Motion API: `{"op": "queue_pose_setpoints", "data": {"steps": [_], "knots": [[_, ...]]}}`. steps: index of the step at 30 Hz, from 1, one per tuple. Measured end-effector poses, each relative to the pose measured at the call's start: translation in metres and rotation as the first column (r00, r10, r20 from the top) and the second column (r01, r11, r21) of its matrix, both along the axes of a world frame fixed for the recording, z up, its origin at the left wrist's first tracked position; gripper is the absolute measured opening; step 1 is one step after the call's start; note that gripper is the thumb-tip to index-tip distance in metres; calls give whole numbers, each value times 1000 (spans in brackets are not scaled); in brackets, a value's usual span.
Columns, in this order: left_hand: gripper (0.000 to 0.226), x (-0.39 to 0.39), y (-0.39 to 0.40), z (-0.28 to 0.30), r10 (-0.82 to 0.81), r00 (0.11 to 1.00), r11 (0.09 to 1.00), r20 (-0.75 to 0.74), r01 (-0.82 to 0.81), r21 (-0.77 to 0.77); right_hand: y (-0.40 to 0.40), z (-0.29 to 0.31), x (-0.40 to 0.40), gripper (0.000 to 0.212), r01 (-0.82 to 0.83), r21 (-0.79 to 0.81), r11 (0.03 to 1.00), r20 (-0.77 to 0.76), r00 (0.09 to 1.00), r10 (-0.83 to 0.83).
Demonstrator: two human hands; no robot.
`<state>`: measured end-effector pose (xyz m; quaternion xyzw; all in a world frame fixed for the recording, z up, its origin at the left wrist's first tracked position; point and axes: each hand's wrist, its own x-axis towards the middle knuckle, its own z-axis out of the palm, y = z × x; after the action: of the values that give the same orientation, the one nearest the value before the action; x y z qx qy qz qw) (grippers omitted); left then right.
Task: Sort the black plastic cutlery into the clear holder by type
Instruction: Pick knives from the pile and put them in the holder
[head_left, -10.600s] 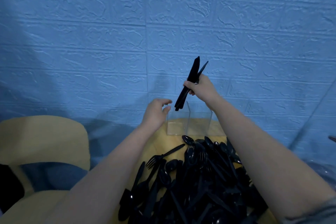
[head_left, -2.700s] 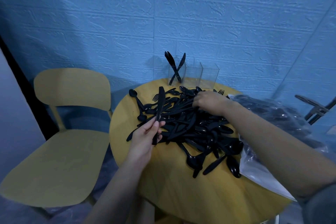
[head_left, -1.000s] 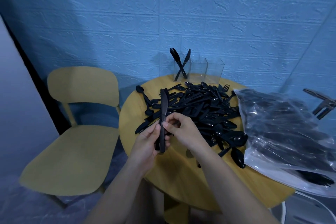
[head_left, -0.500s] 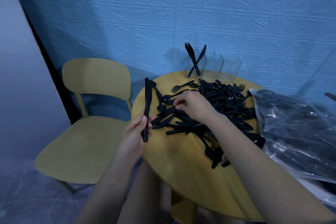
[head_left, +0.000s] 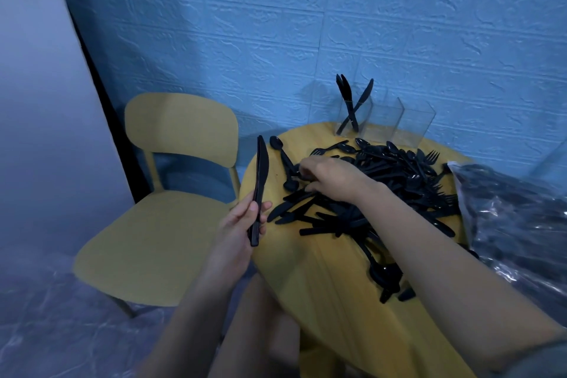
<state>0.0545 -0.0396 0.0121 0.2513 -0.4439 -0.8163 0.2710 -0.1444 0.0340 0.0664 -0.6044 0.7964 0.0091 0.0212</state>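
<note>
We see our left hand (head_left: 242, 225) closed around the lower handle of a long black plastic knife (head_left: 259, 190), holding it nearly upright, blade tip up, just off the left edge of the round yellow wooden tabletop (head_left: 322, 270). Whether one knife or more sits in that grip we cannot tell.

Our right hand (head_left: 329, 176) reaches across into the loose heap of black plastic cutlery (head_left: 389, 181), palm down, fingers curled on pieces at the heap's left edge; whether it has pinched one we cannot tell. The heap mixes spoons, forks and knives and covers much of the far and middle tabletop, with a few pieces trailing toward the near right edge.

At the far edge of the tabletop, against the blue brick-patterned wall (head_left: 276, 24), stands the clear plastic holder (head_left: 386, 120) with three square compartments side by side. In its left compartment, three black knives (head_left: 349, 104) lean crossed, blades up; the middle and right compartments hold nothing we can make out.

To the right, a crinkled clear plastic bag (head_left: 515, 212) with dark cutlery inside rests on the tabletop's right side. On the left, a yellow chair (head_left: 171, 193) stands beside the tabletop.
</note>
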Motion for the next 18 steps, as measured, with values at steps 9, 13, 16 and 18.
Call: {"op": "queue_pose_setpoints", "data": {"steps": [9,13,16,18], "knots": [[30,-6,3,3,8,999,1000,-33,-7,28,-4,-9,-8,34,-102,157,982,-198,971,132],[29,-7,4,3,13,999,999,-46,-11,34,2,-5,-12,27,-181,100,978,-202,959,198],[30,-8,5,3,-4,999,1000,-44,5,11,16,-7,-17,20,-210,-4,978,-162,965,206],[31,-8,7,3,-6,999,1000,-36,6,14,26,-7,-18,14,-190,-107,976,-96,979,180]]}}
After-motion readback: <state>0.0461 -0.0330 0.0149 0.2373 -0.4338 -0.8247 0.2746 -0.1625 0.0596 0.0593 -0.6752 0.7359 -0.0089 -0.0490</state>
